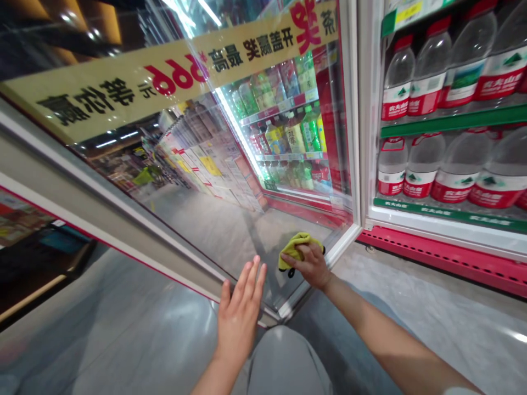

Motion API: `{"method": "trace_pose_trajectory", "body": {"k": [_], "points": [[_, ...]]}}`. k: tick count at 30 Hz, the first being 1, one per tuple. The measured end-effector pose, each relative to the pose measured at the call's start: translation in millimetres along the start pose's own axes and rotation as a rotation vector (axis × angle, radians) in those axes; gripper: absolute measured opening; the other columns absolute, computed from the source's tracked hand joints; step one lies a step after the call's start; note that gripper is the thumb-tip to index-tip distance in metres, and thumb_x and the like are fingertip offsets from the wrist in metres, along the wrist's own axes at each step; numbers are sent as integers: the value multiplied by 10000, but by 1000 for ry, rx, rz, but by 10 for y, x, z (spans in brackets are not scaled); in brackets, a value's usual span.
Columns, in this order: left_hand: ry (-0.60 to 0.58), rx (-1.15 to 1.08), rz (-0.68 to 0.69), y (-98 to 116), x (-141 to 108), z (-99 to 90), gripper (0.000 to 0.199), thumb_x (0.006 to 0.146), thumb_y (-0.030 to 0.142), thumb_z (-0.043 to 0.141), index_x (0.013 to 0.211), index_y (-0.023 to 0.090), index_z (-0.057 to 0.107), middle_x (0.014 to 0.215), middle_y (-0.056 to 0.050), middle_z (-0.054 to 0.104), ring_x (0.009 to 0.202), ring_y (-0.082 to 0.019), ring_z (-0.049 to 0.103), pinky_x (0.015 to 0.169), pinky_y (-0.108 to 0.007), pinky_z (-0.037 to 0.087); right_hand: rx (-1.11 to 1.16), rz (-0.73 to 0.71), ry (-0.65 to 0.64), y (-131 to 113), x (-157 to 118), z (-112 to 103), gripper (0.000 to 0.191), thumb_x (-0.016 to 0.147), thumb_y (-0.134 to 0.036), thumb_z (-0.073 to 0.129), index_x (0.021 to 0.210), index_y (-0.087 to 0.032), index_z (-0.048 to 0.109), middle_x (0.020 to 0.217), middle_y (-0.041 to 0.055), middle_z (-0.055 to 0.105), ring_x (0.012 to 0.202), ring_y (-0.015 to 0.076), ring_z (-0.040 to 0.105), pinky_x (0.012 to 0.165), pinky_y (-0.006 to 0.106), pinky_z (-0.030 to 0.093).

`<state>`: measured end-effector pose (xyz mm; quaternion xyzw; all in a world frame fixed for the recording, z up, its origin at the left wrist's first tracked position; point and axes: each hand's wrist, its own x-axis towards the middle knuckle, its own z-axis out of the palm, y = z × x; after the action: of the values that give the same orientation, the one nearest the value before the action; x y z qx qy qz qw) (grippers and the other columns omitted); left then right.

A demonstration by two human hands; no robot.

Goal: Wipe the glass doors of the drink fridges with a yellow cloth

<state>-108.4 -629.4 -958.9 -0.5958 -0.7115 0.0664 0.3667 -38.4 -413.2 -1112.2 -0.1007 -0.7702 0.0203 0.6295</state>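
My right hand [309,266] grips a yellow-green cloth [300,244] with dark edging and presses it to the lower part of a glass door [214,214]. Close to the door's lower corner, my left hand [242,299] is open, its fingers stretched out by the frame and glass. I cannot tell if its fingertips touch the glass. The door stands swung out from a drinks cooler. Its light metal frame [164,249] runs down to the corner above my knee [288,359].
Water bottles [428,71] with red and white labels stand on green-edged cooler shelves [453,122] at right, above a red base [444,263]. A yellow banner [173,74] crosses the door's upper glass. Grey floor [164,329] lies below. A dark display stand [41,263] is at left.
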Motion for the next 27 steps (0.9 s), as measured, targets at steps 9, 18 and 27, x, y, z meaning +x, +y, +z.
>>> {"method": "trace_pose_trajectory", "body": {"k": [9, 18, 27], "points": [[-57, -15, -22, 0, -193, -6, 644, 978, 116, 382, 1610, 227, 322, 1643, 0, 379, 1595, -78, 87, 1294, -305, -41, 211, -287, -72, -385, -108, 1, 286, 973, -217, 665, 1170, -414, 728, 915, -24, 668, 824, 158, 537, 836, 341, 428], [-77, -13, -35, -8, -298, 57, 641, 996, 106, 368, 1618, 237, 286, 1629, 10, 406, 1589, -78, 142, 1291, -306, -48, 250, -272, -138, -621, -313, 118, 154, 976, -258, 662, 1040, -373, 742, 899, -19, 698, 851, 176, 540, 805, 352, 397], [-85, -21, -52, -64, -268, 84, 664, 998, 130, 396, 1631, 260, 244, 1617, -13, 437, 1567, -116, 260, 1291, -319, -10, 225, -218, -201, -718, -314, 227, 119, 979, -305, 678, 1076, -355, 726, 951, -12, 709, 882, 175, 534, 825, 365, 351]]}}
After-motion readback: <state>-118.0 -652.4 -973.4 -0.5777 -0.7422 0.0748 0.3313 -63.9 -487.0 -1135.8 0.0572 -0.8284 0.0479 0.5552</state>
